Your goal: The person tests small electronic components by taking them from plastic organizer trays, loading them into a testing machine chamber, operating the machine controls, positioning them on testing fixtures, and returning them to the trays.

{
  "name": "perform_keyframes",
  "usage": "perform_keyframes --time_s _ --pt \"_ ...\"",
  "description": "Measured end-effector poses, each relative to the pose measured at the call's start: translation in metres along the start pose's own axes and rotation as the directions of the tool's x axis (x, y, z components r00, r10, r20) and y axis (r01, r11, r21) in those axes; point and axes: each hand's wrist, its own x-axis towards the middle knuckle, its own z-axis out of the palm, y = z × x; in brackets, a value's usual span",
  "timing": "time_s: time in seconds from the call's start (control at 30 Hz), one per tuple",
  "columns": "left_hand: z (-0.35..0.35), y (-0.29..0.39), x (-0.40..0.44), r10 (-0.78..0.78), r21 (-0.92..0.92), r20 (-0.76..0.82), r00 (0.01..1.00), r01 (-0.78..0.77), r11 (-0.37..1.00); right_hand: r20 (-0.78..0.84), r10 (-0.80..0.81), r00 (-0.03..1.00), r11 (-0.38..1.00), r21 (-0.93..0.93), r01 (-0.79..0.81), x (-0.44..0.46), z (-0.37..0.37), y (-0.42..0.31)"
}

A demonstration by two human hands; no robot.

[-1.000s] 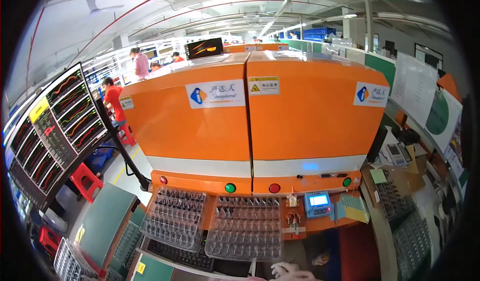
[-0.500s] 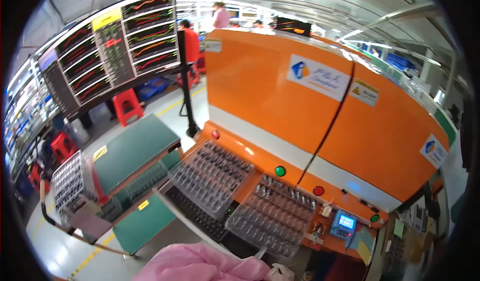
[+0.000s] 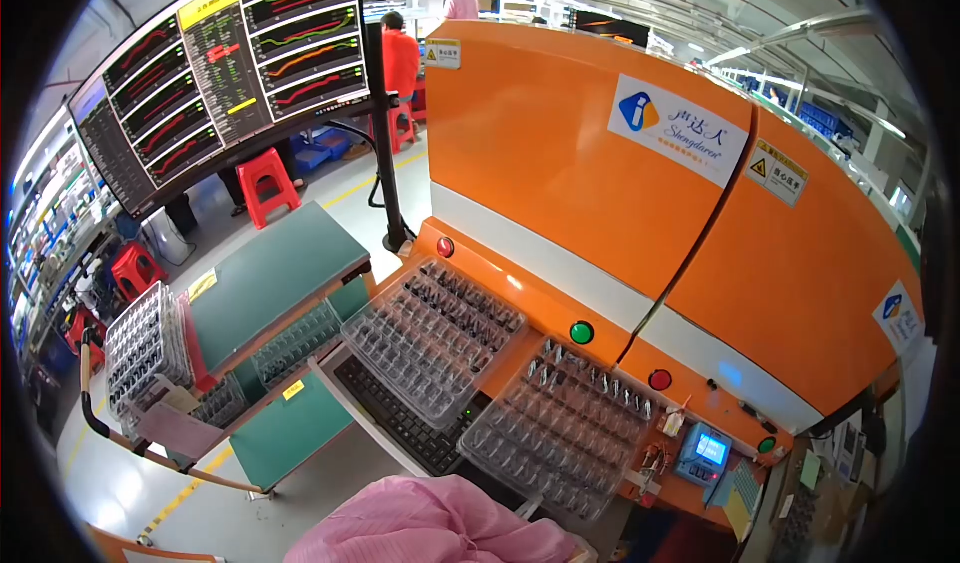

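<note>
A pink sleeve (image 3: pixel 430 528), apparently on my left arm, crosses the bottom of the view towards the right. Only a pale sliver of my left hand (image 3: pixel 583 555) shows at the cuff; its fingers are hidden. My right hand is out of sight. Just above the sleeve lies a clear plastic tray (image 3: pixel 560 433) of moulded pockets, with small metallic parts plainest along its far row. A second clear tray (image 3: pixel 435 338), holding rows of small dark parts, overlaps the black keyboard (image 3: pixel 385 403).
An orange machine (image 3: pixel 550 153) with green button (image 3: pixel 582 333) and red button (image 3: pixel 660 379) stands ahead. Right of the trays is a small blue-screen device (image 3: pixel 703 453). A monitor (image 3: pixel 225 83) rises at left above a green-topped cart (image 3: pixel 280 283) beside stacked trays (image 3: pixel 145 348). People work farther back.
The view has shifted, so the trays and machine sit slightly farther right. The white-gloved hand visible at the cuff earlier has almost wholly dropped out of view.
</note>
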Motion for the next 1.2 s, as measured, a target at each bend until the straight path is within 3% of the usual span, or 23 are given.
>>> perform_keyframes --time_s 0.33,0.63,0.67,0.9,1.2 --pt "-0.011 -0.024 -0.004 -0.091 -0.168 0.186 0.978 0.122 0.978 0.003 0.107 0.994 0.994 0.018 -0.107 -0.038 0.006 -0.035" --pt "-0.003 -0.031 -0.038 -0.149 -0.171 0.261 0.954 0.197 0.965 0.011 0.073 0.997 0.994 -0.082 -0.071 -0.026 -0.035 -0.069" --pt "0.03 -0.02 -0.062 -0.153 -0.174 0.271 0.95 0.204 0.963 0.009 0.07 0.998 0.993 -0.091 -0.069 -0.025 -0.039 -0.074" --pt "0.052 -0.027 -0.09 -0.159 -0.198 0.338 0.928 0.235 0.952 -0.028 0.052 0.998 0.987 -0.153 -0.056 -0.014 -0.075 -0.102" --pt "0.044 -0.038 -0.11 -0.161 -0.249 0.414 0.896 0.281 0.927 -0.079 0.051 0.996 0.969 -0.236 -0.069 -0.013 -0.123 -0.13"
